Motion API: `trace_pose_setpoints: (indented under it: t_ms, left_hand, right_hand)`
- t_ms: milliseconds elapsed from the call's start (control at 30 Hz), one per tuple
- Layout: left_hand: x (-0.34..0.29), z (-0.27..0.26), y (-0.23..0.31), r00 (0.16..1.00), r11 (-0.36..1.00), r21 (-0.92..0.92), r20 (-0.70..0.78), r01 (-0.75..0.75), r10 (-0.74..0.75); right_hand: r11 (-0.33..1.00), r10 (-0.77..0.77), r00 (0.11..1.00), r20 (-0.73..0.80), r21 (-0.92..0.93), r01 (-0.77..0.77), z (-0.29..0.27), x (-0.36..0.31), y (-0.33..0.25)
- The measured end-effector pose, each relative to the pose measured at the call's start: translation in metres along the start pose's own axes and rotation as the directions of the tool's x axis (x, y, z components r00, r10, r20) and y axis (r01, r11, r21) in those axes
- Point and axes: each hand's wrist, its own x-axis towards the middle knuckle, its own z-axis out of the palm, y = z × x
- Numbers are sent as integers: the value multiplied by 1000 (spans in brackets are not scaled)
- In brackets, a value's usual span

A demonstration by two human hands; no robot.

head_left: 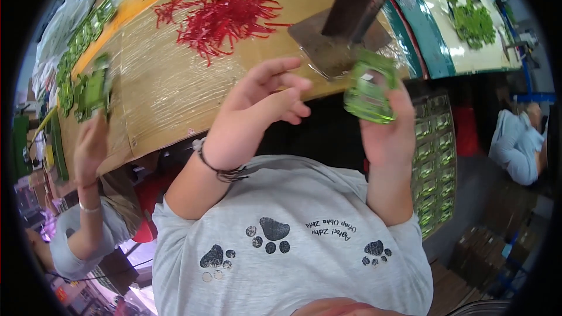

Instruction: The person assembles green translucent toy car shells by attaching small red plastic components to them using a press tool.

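My right hand grips a clear green plastic piece, boxy with rounded corners, just past the table's near edge. Part of the piece is smeared by motion. To its left, my left hand is raised over the table edge, fingers loosely bent and apart, with nothing in it. Beyond my hands, a dark metal post stands on a flat metal plate on the table. A loose heap of thin red strips lies to the left of the post.
Brown sheeting covers the table. At left, a co-worker's hand holds green plastic parts, beside a row of similar ones. A tray of green pieces stands at my right. Green scraps lie far right, near another person.
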Motion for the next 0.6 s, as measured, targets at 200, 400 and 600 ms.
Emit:
trace_pose_setpoints:
  t_ms: [200,400,600]
  left_hand:
    - [-57,-83,30,831,848,404,-291,-343,475]
    - [-90,-144,51,571,531,814,-326,-236,753]
    - [-77,-183,66,519,-294,883,69,366,852]
  right_hand:
    - [949,-254,957,-137,-224,220,-119,33,-80]
    - [672,-376,867,-328,-741,12,-182,125,-146]
    - [-216,-754,650,99,-971,-102,-244,212,-180]
